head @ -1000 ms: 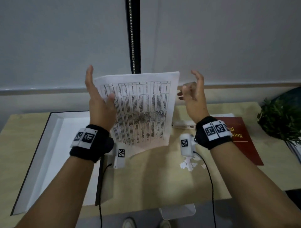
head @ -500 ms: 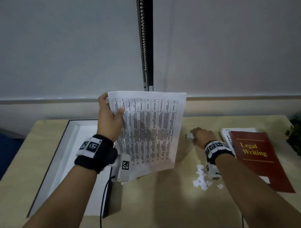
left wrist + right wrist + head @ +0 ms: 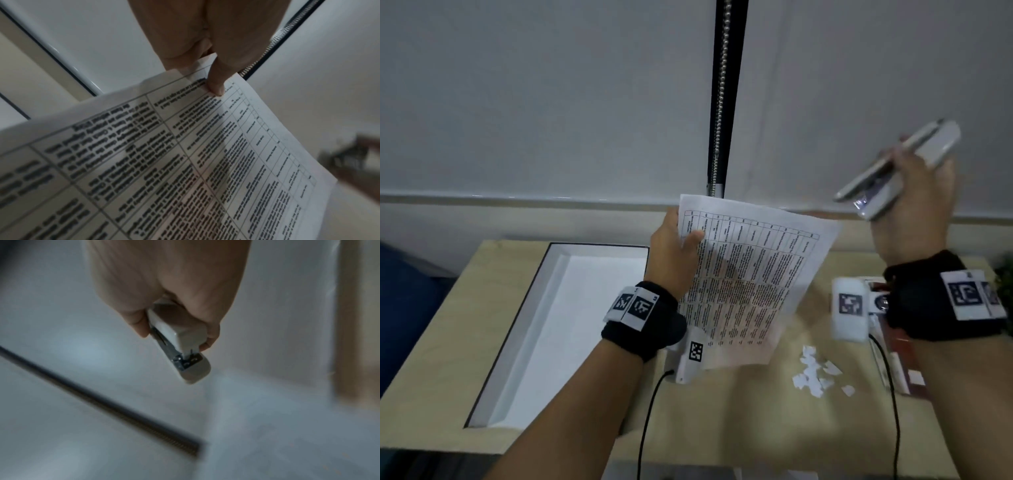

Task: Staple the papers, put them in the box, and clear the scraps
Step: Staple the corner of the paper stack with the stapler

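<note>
My left hand (image 3: 677, 246) pinches the top left corner of the printed papers (image 3: 748, 284) and holds them tilted above the desk, thumb on the front (image 3: 216, 81). My right hand (image 3: 917, 192) is raised to the upper right and grips a white stapler (image 3: 900, 168), whose metal mouth points down-left toward the papers (image 3: 185, 356). The stapler is apart from the sheets. The open box (image 3: 524, 329), white inside with a dark rim, lies on the desk at the left. Several white paper scraps (image 3: 818, 371) lie on the desk below the papers.
A red book (image 3: 900, 356) on white sheets lies at the desk's right side, partly behind my right wrist. A green plant (image 3: 1005, 270) peeks in at the far right edge. A bead chain (image 3: 720, 96) hangs against the wall behind the desk.
My right hand went down to the desk, took hold of the stapler and lifted it up to the right of the papers. My left hand kept hold of the papers, now tilted.
</note>
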